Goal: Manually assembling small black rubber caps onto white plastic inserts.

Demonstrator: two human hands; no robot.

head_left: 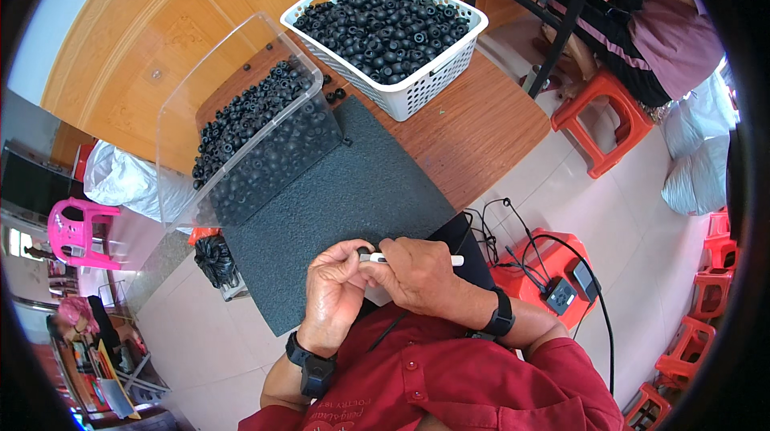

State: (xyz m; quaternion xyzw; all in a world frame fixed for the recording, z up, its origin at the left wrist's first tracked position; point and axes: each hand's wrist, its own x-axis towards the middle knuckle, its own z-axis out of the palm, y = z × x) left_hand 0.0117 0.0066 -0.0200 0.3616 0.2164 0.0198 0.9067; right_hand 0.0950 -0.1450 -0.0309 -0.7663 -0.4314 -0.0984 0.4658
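Close to my body, over the near edge of a dark grey mat (321,190), both hands meet. My left hand (334,285) is closed, pinching a small round black part (364,253) between thumb and fingers. A slim white pen-like tool (457,260) is gripped in my closed right hand (423,277). Its tip points left and reaches the black part; whether it enters the part is hidden by my fingers. Many similar hollow black parts lie in a clear plastic bin (178,122), tilted at the mat's far left.
A white perforated basket (399,102) heaped with black parts stands on the wooden table (481,138) behind the mat. Some loose parts (335,96) lie between the containers. Cables and black adapters (561,295) rest on a red stool (525,277) at right. Another person (670,38) sits at far right.
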